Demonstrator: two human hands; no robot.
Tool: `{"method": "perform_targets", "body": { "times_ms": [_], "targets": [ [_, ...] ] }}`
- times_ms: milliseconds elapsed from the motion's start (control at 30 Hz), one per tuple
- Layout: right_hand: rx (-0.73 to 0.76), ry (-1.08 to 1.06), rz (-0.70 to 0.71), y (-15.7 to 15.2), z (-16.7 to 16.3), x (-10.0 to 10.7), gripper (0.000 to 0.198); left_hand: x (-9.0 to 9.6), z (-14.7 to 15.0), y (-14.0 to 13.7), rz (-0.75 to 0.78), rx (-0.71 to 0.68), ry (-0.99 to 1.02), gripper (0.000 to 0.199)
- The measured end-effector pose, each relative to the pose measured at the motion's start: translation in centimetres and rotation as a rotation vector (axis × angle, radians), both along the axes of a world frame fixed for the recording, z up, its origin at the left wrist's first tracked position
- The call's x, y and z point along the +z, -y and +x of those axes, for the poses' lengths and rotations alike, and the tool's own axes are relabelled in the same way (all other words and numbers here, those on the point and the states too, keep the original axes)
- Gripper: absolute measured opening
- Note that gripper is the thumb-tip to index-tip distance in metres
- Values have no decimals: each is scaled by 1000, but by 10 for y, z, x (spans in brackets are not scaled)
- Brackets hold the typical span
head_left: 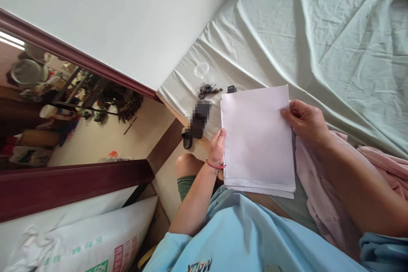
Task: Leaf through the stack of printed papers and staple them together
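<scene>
A stack of white paper sheets is held up in front of my lap, its top sheet blank apart from faint print along the bottom edge. The sheets are slightly out of line at the left and the bottom. My left hand, with a red string on its wrist, grips the stack's left edge. At the upper right edge, my right hand pinches the paper between thumb and curled fingers. The paper hides part of a small black box behind it.
On the pale green bed sheet lie a clear round container and a dark beaded string. A blurred dark object is by the bed edge. Pink cloth lies at right. White sacks stand lower left, beside a doorway.
</scene>
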State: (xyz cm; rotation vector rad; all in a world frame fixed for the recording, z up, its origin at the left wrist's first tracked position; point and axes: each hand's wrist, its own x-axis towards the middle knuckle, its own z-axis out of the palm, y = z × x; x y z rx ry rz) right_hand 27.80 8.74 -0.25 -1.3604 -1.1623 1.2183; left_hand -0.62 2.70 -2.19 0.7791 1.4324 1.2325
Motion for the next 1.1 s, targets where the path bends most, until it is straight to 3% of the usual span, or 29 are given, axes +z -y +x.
{"method": "perform_targets", "body": {
  "times_ms": [100,267,500,667,933,1100],
  "targets": [
    [125,110,-4,2,-1,4,19,0,3,1,17,-2,-63,51],
    [199,198,-22,3,3,14,17,2,5,3,47,-58,-121,49],
    [225,176,-82,3,7,18,21,-6,2,4,35,-36,-90,50],
    [237,282,-86,3,6,21,22,-6,1,5,39,-63,-133,50],
    [313,388,-85,0,6,24,22,-1,0,6,97,-132,-424,49],
    [303,572,54,-1,3,10,11,7,0,11,147,-126,-576,50]
  ]
}}
